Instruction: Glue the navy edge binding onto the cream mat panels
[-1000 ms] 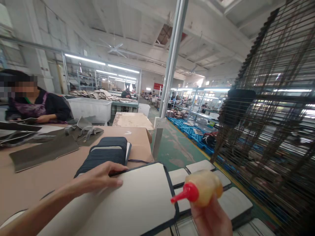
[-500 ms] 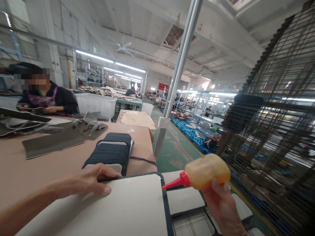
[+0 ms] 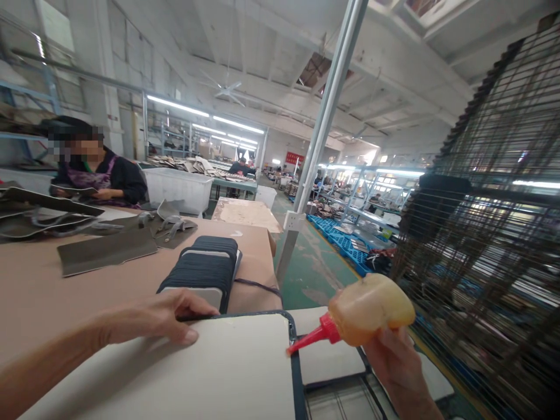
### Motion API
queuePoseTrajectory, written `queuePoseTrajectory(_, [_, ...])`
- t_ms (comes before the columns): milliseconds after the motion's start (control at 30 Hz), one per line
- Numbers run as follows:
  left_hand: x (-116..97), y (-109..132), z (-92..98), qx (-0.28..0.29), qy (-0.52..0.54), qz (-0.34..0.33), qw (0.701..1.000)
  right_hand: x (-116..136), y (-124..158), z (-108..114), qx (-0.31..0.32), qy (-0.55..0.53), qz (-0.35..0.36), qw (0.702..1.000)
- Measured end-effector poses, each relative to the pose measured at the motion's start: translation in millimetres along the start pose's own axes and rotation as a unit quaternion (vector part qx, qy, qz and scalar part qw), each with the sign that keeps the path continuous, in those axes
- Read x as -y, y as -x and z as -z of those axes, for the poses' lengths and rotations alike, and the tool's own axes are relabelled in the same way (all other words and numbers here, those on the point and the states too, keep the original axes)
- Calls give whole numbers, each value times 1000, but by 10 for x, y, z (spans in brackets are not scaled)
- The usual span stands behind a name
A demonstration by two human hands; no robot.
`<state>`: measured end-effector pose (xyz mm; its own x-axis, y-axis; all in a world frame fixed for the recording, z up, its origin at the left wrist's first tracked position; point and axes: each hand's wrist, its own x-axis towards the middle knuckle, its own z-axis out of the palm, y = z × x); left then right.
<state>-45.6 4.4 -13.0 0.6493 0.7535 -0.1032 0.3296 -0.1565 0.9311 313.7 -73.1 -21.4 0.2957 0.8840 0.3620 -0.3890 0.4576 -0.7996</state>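
Note:
A large cream panel [image 3: 210, 367] with a dark rounded border fills the lower middle of the view. My left hand [image 3: 170, 318] grips its far edge, thumb on top and fingers at the rim. In my right hand [image 3: 396, 356] is a squeeze bottle [image 3: 371, 309] of amber liquid, tipped to the left. Its red nozzle tip is at the panel's right border, just below the far right corner. A wet shine shows on the border beside the tip.
Beyond the panel, dark-edged pieces [image 3: 201, 268] are stacked on the brown table [image 3: 109, 291]. Grey cut pieces [image 3: 107, 248] lie at left, near a seated co-worker [image 3: 96, 169]. Right of the panel are more cream pieces [image 3: 330, 359]; a wire rack [image 3: 494, 233] stands at far right.
The nozzle tip has moved down a little along the panel's right border, and the bottle tilts more. My left hand keeps its hold. The view has shifted slightly left.

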Motion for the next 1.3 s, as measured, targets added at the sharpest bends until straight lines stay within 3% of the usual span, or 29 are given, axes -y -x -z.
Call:
queuePoseTrajectory(100, [-66, 30, 55, 61, 33, 19, 997, 12, 44, -30, 1, -10, -18, 1000])
queuePoseTrajectory(300, [-197, 100, 131, 110, 59, 31, 992, 17, 43, -26, -18, 9, -20, 1000])
queuePoseTrajectory(600, [52, 2, 95, 92, 73, 13, 993, 40, 171, 21, 14, 4, -35, 999])
queuePoseTrajectory(900, [-133, 76, 202, 157, 86, 22, 984, 22, 202, 113, 47, 29, -58, 997])
queuePoseTrajectory(1133, [-148, 111, 224, 141, 120, 32, 982, 27, 287, 89, 15, 27, -78, 996])
queuePoseTrajectory(1300, [-22, 80, 184, 90, 148, 50, 984, -39, 254, 278, 79, 70, -47, 993])
